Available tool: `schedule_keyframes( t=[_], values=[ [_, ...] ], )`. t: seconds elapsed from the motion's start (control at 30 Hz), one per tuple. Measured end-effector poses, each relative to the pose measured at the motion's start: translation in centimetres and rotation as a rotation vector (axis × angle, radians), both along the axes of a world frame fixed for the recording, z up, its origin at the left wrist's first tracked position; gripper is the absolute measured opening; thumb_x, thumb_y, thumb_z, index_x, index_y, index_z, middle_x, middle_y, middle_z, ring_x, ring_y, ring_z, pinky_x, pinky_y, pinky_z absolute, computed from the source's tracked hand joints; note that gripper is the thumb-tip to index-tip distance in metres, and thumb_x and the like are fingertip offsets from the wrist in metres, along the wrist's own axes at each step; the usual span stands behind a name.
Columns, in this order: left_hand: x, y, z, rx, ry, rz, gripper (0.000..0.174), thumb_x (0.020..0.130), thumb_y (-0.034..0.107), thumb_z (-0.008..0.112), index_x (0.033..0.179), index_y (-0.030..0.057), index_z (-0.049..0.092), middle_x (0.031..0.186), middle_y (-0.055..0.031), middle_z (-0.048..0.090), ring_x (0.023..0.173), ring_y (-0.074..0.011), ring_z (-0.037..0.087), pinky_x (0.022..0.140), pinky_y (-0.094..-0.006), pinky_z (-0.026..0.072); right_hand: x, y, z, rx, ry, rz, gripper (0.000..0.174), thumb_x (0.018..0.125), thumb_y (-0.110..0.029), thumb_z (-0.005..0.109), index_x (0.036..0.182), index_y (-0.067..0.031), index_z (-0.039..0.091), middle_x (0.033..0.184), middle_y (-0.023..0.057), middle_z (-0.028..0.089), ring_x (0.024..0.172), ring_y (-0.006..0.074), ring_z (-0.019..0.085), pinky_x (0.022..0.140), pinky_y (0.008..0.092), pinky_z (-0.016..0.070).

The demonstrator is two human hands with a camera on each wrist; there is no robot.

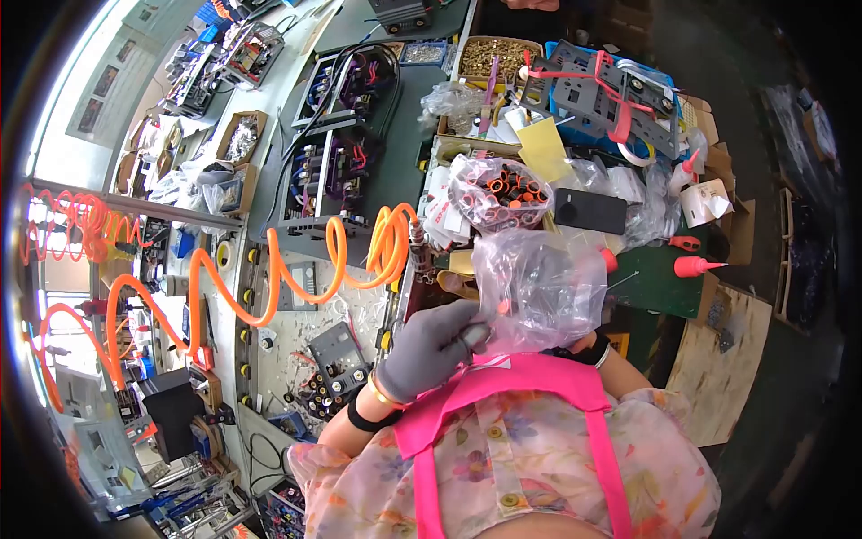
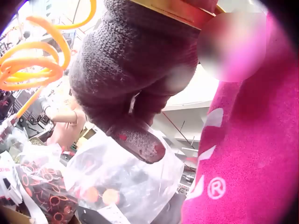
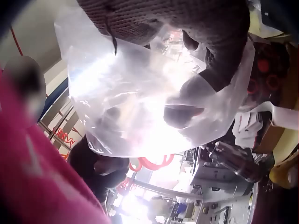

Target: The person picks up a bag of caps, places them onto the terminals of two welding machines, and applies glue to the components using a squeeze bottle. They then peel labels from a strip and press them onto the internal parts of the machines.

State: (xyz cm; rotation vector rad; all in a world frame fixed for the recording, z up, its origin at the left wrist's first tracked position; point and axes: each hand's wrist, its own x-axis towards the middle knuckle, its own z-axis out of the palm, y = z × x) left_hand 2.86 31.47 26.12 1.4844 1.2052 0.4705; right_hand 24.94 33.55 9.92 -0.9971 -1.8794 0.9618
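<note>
A clear plastic bag (image 1: 539,292) is held up in front of the person's chest, with a few orange pieces showing through its film. At its near left edge, the grey-gloved left hand (image 1: 431,349) pinches the film between thumb and fingers. In the left wrist view, the bag (image 2: 128,179) hangs beneath the gloved fingertips (image 2: 142,144). The right hand is mostly hidden behind the bag in the head view. Seen from the right wrist, the gloved right hand (image 3: 205,42) curls its fingers around the bag (image 3: 126,107), and some fingers show blurred through the film.
Beyond the bag sits another bag of black-and-orange rings (image 1: 507,190), beside a dark phone-like box (image 1: 590,210). Red-capped bottles (image 1: 696,267) lie to the right. A coiled orange air hose (image 1: 310,292) crosses the left side. Metal-framed assemblies (image 1: 337,171) stand on the bench.
</note>
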Motion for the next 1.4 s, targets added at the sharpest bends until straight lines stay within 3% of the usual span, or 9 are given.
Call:
schedule_keyframes(
  t=[0.2, 0.3, 0.63, 0.77, 0.9, 0.97, 1.13, 1.23, 1.4],
  values=[
    [-0.9, -1.2, 2.2, 0.264, 0.109, -0.257, 0.018, 0.088, 0.009, 0.061, 0.102, -0.0013, 0.062, 0.077, -0.0131, 0.066, 0.071, -0.0272, 0.068, 0.064, -0.0329, 0.0522, -0.6, -1.6, 0.9, -0.053, 0.017, 0.089, 0.036, 0.087, -0.015, 0.059, 0.121, -0.0034, 0.054, 0.113, 0.0102, 0.06, 0.1, 0.0173, 0.058, 0.089, 0.0337, 0.0466],
    [-0.5, -1.9, 1.8, 0.245, -0.103, -0.248, 0.013, 0.085, 0.013, 0.063, 0.087, 0.0015, 0.056, 0.072, -0.0155, 0.056, 0.068, -0.0373, 0.057, 0.059, -0.0411, 0.0445, -1.4, -2.0, 1.1, -0.073, 0.033, 0.139, 0.036, 0.087, -0.015, 0.059, 0.12, -0.0034, 0.054, 0.112, 0.0102, 0.06, 0.1, 0.0173, 0.058, 0.089, 0.0336, 0.0466],
    [-1.4, -1.8, 1.2, 0.341, -0.228, -0.278, 0.015, 0.086, 0.009, 0.062, 0.098, 0.0, 0.061, 0.079, -0.0144, 0.061, 0.071, -0.0309, 0.062, 0.063, -0.036, 0.0472, -4.8, -1.2, 1.0, -0.229, 0.141, 0.398, 0.034, 0.086, -0.015, 0.059, 0.117, -0.0034, 0.056, 0.11, 0.0102, 0.061, 0.098, 0.017, 0.059, 0.088, 0.0334, 0.0469],
    [-5.8, -5.6, 0.6, -0.103, -0.474, 0.393, 0.017, 0.088, 0.001, 0.057, 0.103, -0.0049, 0.06, 0.085, -0.0112, 0.067, 0.071, -0.0189, 0.066, 0.064, -0.029, 0.0543, -2.6, 2.2, 3.5, -0.606, 0.32, 0.636, 0.033, 0.085, -0.015, 0.059, 0.116, -0.0034, 0.057, 0.109, 0.0102, 0.062, 0.097, 0.0169, 0.059, 0.088, 0.0333, 0.047],
    [-9.7, -8.8, -3.0, -0.101, -0.807, 0.853, 0.024, 0.087, 0.012, 0.063, 0.105, -0.0022, 0.058, 0.087, -0.0133, 0.066, 0.068, -0.0204, 0.065, 0.059, -0.031, 0.0545, 3.0, 7.3, 9.1, -1.021, 0.408, 0.673, 0.025, 0.085, -0.008, 0.058, 0.109, -0.0043, 0.057, 0.091, 0.0033, 0.06, 0.065, 0.0073, 0.056, 0.055, 0.0227, 0.046],
    [-11.6, -10.6, -4.8, -0.075, -0.779, 1.0, 0.026, 0.087, 0.014, 0.064, 0.107, -0.0014, 0.057, 0.092, -0.013, 0.065, 0.066, -0.0209, 0.064, 0.054, -0.0314, 0.0543, 1.6, 9.4, 10.1, -0.81, 0.381, 0.246, 0.028, 0.081, -0.009, 0.061, 0.109, -0.0057, 0.057, 0.092, 0.0008, 0.059, 0.065, 0.005, 0.055, 0.047, 0.0194, 0.0417],
    [-12.5, -12.6, -3.2, -0.106, -0.799, 1.037, 0.027, 0.088, 0.012, 0.062, 0.109, -0.0019, 0.055, 0.095, -0.0122, 0.064, 0.068, -0.0212, 0.064, 0.05, -0.0306, 0.0527, -1.1, 15.9, 5.2, 0.309, -0.5, 0.0, 0.031, 0.082, -0.005, 0.058, 0.113, -0.0071, 0.055, 0.097, 0.0124, 0.062, 0.081, 0.0273, 0.062, 0.069, 0.0352, 0.0509],
    [-12.8, -13.8, -3.8, -0.058, -0.841, 1.124, 0.027, 0.087, 0.011, 0.062, 0.11, -0.0019, 0.055, 0.099, -0.0136, 0.064, 0.069, -0.0216, 0.064, 0.05, -0.0311, 0.0528, -1.5, 16.6, 5.7, 0.173, -0.475, 0.036, 0.032, 0.079, -0.005, 0.059, 0.111, -0.0055, 0.057, 0.101, 0.0164, 0.061, 0.096, 0.0367, 0.058, 0.082, 0.0391, 0.0487],
    [-12.0, -15.1, -2.9, 0.021, -0.958, 1.245, 0.047, 0.086, 0.016, 0.061, 0.126, -0.0052, 0.047, 0.107, -0.0178, 0.062, 0.072, -0.0224, 0.065, 0.048, -0.0279, 0.0518, -1.7, 14.6, 9.3, 0.059, -0.013, -0.191, 0.017, 0.087, -0.009, 0.058, 0.1, 0.0017, 0.063, 0.094, 0.0081, 0.064, 0.088, 0.0162, 0.061, 0.079, 0.0276, 0.047]
  ],
)
